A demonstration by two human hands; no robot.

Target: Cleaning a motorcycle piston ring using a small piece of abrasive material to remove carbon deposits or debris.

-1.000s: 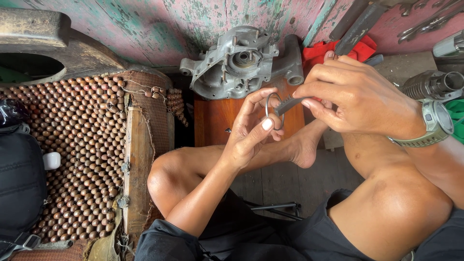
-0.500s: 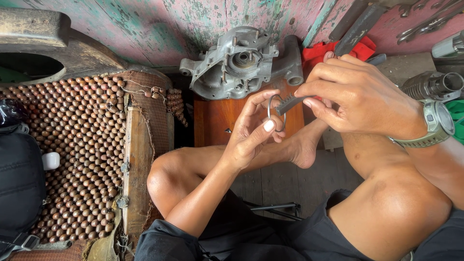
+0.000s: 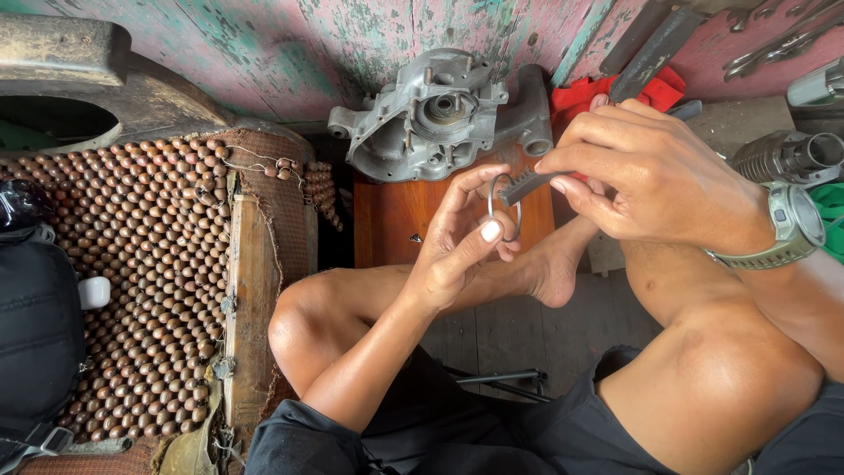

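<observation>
My left hand (image 3: 462,237) pinches a thin metal ring (image 3: 504,207) between thumb and fingers, holding it upright above my crossed legs. In my right hand (image 3: 655,180), which wears a grey wristwatch (image 3: 787,229), is a flat metal file (image 3: 536,182); its tip pokes through or against the ring's upper edge. Both hands hover over a wooden board (image 3: 396,220). Beyond them, against the wall, lies a grey cast metal engine casing (image 3: 431,114).
A mat of brown wooden beads (image 3: 132,281) covers a seat at left, with a black bag (image 3: 35,343) on it. A red cloth (image 3: 615,92), metal bars and wrenches (image 3: 782,40) lie at upper right, and a ribbed grey cylinder part (image 3: 787,158) at right.
My hands have stayed almost in place. The file tip has shifted slightly against the ring, and the left fingers have adjusted their pinch a little.
</observation>
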